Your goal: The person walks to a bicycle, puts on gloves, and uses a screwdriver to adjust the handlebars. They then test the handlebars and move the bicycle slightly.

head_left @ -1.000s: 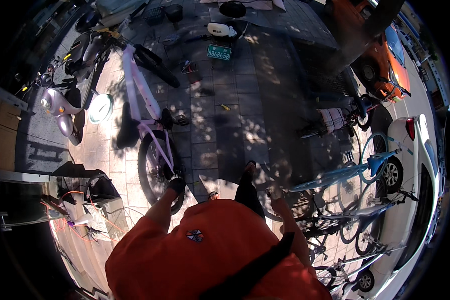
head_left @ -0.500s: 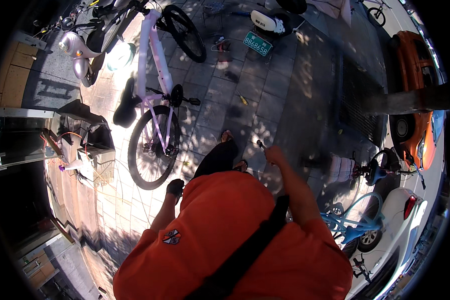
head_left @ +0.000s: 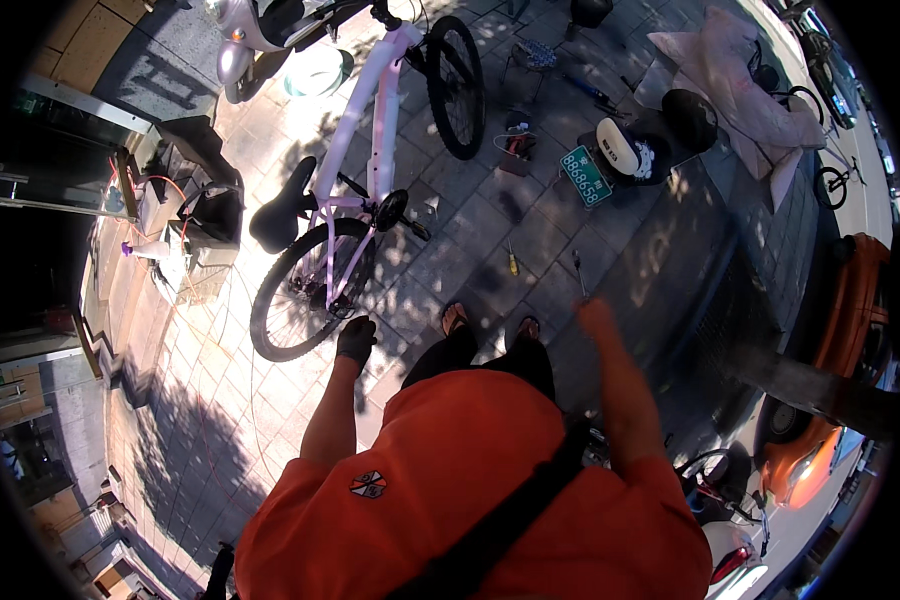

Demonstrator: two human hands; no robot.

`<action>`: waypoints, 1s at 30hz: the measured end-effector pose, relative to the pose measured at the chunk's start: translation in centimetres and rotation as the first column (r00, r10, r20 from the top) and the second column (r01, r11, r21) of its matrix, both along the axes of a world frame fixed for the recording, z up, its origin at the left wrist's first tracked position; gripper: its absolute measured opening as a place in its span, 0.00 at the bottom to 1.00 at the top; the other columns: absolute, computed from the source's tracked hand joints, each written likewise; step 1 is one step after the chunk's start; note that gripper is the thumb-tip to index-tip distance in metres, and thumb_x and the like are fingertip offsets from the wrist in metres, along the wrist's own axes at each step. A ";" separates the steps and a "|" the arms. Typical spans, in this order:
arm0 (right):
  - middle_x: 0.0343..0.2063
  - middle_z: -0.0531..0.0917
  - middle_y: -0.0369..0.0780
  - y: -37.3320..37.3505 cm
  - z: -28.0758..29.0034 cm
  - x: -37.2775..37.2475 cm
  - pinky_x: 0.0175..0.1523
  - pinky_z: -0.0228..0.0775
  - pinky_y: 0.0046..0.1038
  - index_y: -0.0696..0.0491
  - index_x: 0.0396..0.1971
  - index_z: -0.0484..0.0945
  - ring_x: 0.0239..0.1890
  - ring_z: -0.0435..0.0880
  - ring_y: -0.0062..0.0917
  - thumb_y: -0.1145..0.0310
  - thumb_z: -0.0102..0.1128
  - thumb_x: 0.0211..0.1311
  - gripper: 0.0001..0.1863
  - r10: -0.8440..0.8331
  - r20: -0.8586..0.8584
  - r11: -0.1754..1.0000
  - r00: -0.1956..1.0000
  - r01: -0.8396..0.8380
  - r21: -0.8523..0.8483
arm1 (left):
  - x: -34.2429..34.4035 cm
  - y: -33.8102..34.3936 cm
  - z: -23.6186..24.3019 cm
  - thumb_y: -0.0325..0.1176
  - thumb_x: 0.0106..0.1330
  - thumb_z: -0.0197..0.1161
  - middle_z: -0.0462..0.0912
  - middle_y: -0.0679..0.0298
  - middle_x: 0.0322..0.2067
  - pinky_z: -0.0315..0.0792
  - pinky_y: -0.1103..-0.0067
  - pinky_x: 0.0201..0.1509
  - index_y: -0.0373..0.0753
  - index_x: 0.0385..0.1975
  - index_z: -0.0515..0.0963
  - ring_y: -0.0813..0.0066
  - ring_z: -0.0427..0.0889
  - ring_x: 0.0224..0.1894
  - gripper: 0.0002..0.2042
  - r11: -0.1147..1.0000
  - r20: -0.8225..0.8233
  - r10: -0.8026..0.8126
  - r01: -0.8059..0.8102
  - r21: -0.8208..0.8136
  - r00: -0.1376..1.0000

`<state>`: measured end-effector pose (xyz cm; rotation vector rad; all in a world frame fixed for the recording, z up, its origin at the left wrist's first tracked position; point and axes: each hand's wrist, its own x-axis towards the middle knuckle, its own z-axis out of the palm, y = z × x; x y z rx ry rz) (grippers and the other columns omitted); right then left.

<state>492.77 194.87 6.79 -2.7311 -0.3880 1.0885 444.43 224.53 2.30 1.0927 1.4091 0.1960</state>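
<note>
My left hand (head_left: 356, 340), in a dark glove with fingers curled, hangs beside the rear wheel (head_left: 304, 330) of a pink bicycle (head_left: 362, 130); whether it holds anything is hidden. My right hand (head_left: 598, 322), blurred, grips a slim metal tool (head_left: 579, 270), pointing forward over the paving. A yellow-handled screwdriver (head_left: 513, 262) lies ahead of my feet (head_left: 455, 320). Beyond it are a green plate (head_left: 585, 175) and a helmet (head_left: 618, 145). The bicycle has a black saddle (head_left: 273, 215) at its left and its front wheel (head_left: 455, 85) farther ahead.
A scooter (head_left: 237, 45) stands front left. Steps (head_left: 130, 375) and a cluttered box with hoses (head_left: 195, 250) border the left. Pink cloth (head_left: 745, 120) lies ahead right. A tree trunk (head_left: 810, 380), grating (head_left: 720, 300), orange car (head_left: 840, 320) and other bicycles (head_left: 730, 485) line the right.
My view has turned right, so the pink bicycle, tree and cars shift. My right hand has come forward with the tool. My left hand has risen into fuller view beside the rear wheel.
</note>
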 end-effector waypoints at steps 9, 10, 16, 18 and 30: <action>0.44 0.86 0.51 17.5 12.2 0.0 0.54 0.75 0.39 0.59 0.55 0.77 0.49 0.85 0.44 0.49 0.59 0.67 0.29 0.469 0.016 0.659 0.883 -0.362 0.659 | 1.6 -13.2 3.1 0.38 0.66 0.63 0.82 0.66 0.34 0.70 0.78 0.24 0.40 0.52 0.79 0.74 0.79 0.25 0.17 0.929 -0.106 0.351 -0.360 -0.084 0.931; 0.37 0.86 0.49 19.0 15.9 -0.6 0.47 0.76 0.38 0.58 0.53 0.77 0.41 0.86 0.43 0.51 0.60 0.68 0.26 0.533 0.033 0.510 0.846 -0.352 0.785 | 1.2 -16.2 3.1 0.38 0.66 0.62 0.82 0.67 0.32 0.69 0.78 0.22 0.41 0.46 0.80 0.73 0.78 0.23 0.13 0.904 -0.138 0.379 -0.398 -0.156 0.915; 0.15 0.77 0.34 17.6 40.6 -4.6 0.21 0.62 0.24 0.57 0.23 0.79 0.17 0.72 0.13 0.60 0.67 0.68 0.18 0.929 0.065 -0.157 0.364 0.229 0.961 | -7.7 -34.7 -3.0 0.40 0.65 0.61 0.82 0.66 0.27 0.69 0.74 0.19 0.41 0.38 0.81 0.73 0.77 0.19 0.10 0.941 -0.604 -0.322 0.179 -0.287 0.729; 0.10 0.74 0.36 15.4 46.0 -6.0 0.18 0.59 0.26 0.57 0.14 0.73 0.13 0.70 0.18 0.61 0.68 0.65 0.22 0.988 0.108 -0.149 0.109 0.527 0.837 | -5.0 -38.6 -2.1 0.40 0.65 0.61 0.82 0.66 0.27 0.69 0.74 0.20 0.41 0.38 0.81 0.73 0.78 0.20 0.10 0.949 -0.570 -0.118 -0.076 -0.305 0.813; 0.18 0.83 0.41 8.1 52.5 -4.4 0.25 0.66 0.28 0.57 0.23 0.85 0.19 0.78 0.23 0.57 0.68 0.65 0.19 0.744 0.061 0.378 -0.666 0.495 0.782 | 4.4 -37.5 0.6 0.40 0.64 0.60 0.82 0.65 0.27 0.71 0.74 0.21 0.41 0.41 0.82 0.72 0.80 0.22 0.13 0.862 -0.354 0.402 -0.479 -0.164 0.844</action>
